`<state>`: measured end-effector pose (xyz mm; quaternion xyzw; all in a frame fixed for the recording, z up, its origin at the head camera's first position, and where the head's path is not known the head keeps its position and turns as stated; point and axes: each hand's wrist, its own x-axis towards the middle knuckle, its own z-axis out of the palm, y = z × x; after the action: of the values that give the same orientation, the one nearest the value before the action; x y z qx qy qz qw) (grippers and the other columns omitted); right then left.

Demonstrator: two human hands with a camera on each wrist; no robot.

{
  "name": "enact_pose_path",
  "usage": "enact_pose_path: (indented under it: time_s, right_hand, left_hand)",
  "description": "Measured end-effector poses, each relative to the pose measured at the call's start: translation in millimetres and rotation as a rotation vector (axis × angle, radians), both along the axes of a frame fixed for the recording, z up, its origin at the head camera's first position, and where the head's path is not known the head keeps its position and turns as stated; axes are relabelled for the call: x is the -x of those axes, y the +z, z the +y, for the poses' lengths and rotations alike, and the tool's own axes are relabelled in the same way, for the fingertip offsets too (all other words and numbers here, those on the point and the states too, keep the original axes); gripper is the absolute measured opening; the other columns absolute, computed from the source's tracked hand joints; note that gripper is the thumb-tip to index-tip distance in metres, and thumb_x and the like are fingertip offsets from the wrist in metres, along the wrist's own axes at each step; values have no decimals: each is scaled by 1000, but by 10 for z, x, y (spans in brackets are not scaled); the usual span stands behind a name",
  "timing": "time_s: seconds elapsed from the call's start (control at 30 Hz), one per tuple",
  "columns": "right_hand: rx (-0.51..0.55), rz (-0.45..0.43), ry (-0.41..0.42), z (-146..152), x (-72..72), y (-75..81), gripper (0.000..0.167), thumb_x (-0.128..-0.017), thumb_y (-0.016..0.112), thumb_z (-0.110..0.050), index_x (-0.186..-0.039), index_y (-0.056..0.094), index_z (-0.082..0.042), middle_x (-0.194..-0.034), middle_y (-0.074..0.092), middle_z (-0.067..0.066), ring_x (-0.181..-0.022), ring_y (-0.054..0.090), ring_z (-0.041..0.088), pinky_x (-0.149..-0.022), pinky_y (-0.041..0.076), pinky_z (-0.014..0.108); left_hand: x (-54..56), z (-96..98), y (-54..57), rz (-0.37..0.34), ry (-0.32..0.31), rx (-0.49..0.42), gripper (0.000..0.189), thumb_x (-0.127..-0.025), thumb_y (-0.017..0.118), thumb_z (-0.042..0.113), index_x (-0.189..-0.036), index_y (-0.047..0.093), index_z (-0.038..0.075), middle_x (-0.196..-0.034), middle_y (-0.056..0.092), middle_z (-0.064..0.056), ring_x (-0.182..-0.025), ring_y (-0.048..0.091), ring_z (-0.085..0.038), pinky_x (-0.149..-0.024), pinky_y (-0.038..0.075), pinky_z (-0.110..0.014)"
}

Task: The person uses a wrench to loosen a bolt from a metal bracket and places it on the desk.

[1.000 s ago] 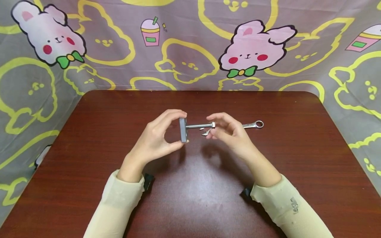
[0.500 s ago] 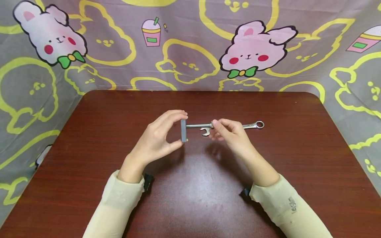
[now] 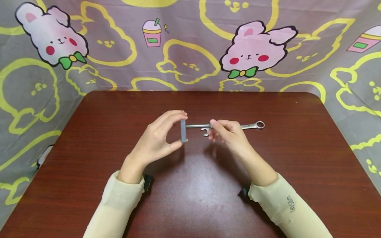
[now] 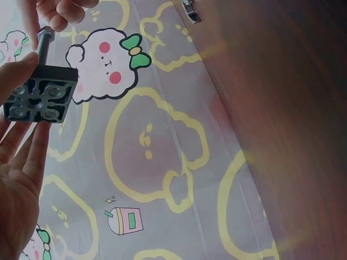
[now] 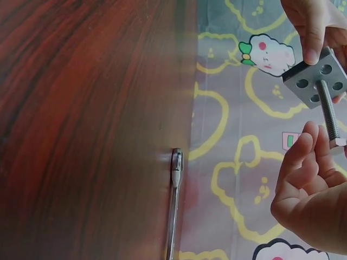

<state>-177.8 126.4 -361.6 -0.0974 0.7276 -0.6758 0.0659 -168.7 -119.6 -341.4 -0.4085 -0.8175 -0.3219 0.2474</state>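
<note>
My left hand (image 3: 156, 137) holds a grey square metal plate (image 3: 183, 131) on edge, thumb below and fingers above. Round holes sit near the plate's corners in the right wrist view, and its ribbed back (image 4: 40, 97) faces the left wrist camera. From the plate's centre a long threaded bolt (image 3: 196, 126) points right. My right hand (image 3: 232, 135) pinches the hex head (image 5: 337, 143) at the bolt's free end between thumb and fingers, which hide it in the head view. Behind that hand lies a combination wrench (image 3: 253, 126), its middle hidden.
The dark red-brown wooden table (image 3: 89, 132) has rounded far corners. A cartoon-printed cloth (image 3: 190, 29) hangs behind it and along both sides. Black straps (image 3: 148, 182) show at the cuffs of the pale sleeves (image 3: 119, 201).
My right fingers, spread around the bolt head a second ago, have closed on it and moved slightly left. More of the wrench's open end shows. The left hand and plate have barely moved.
</note>
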Motion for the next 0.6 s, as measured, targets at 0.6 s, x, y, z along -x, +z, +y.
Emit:
enact_pose_path:
  time_s: [0.6]
  right_hand:
    - [118, 29, 107, 18, -56, 19, 20, -96, 56, -1, -115, 62, 3, -68, 66, -3, -59, 55, 11, -52, 43, 18]
  left_hand:
    - [-11, -35, -16, -45, 2, -22, 65, -68, 84, 4, -126, 56, 3, -128, 61, -11, -115, 60, -21, -85, 57, -38]
